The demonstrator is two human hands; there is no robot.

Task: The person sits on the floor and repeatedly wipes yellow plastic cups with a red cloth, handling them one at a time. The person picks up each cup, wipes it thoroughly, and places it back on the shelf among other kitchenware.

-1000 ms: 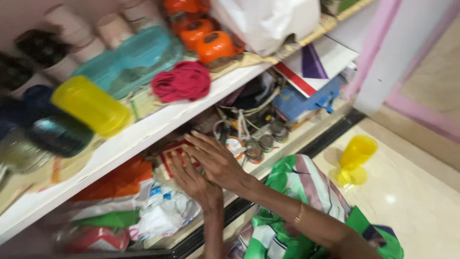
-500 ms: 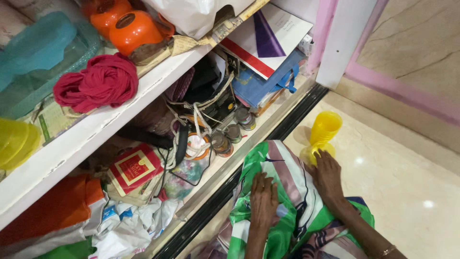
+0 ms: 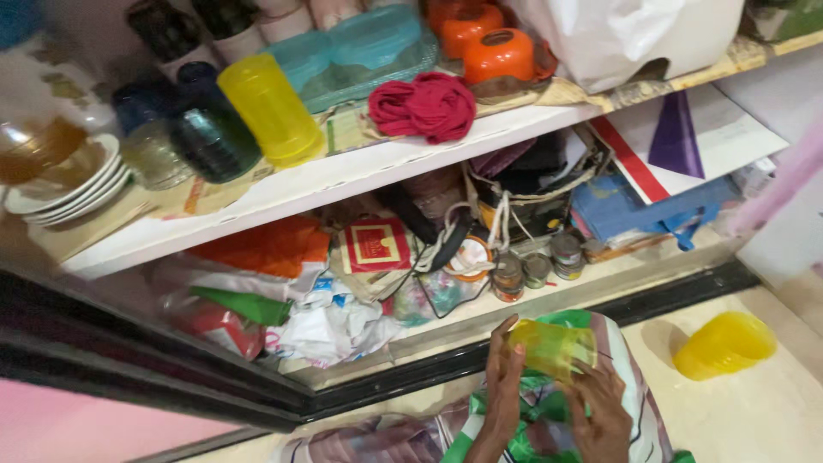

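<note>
Held thing: a translucent yellow plastic tumbler (image 3: pixel 553 347), lying on its side in the air between both hands, low in the view, in front of the lower shelf and above a green, white and maroon striped cloth (image 3: pixel 549 411).
Left hand: the left hand (image 3: pixel 504 377) is curled against the tumbler's left end, thumb up and fingers pressed to the wall, gripping it.
Right hand: the right hand (image 3: pixel 596 407) cups it from below and from the right, fingers bent round the lower wall, also closed on it.
Handling: it looks light, thin-walled and stiff, though likely to flex if squeezed; smooth plastic, so probably slippery. Judged unbreakable in a short drop.
Where to hold: round the middle of the wall with fingers opposite the thumb, or across the rim, seems the surest hold.
Nearby on the floor: a second yellow plastic tumbler (image 3: pixel 724 345) lies tipped over on the pale tiled floor (image 3: pixel 771 411), well apart to the right.
Lower shelf: small round tins (image 3: pixel 536 270), a red and gold printed box (image 3: pixel 375 244), crumpled plastic bags (image 3: pixel 330 326), a blue bag (image 3: pixel 639 214).
Upper shelf: a taller yellow plastic cup (image 3: pixel 270 107) on its side, a bundled red cloth (image 3: pixel 424 105), orange lidded containers (image 3: pixel 497 51), stacked white plates (image 3: pixel 73 189).
</note>
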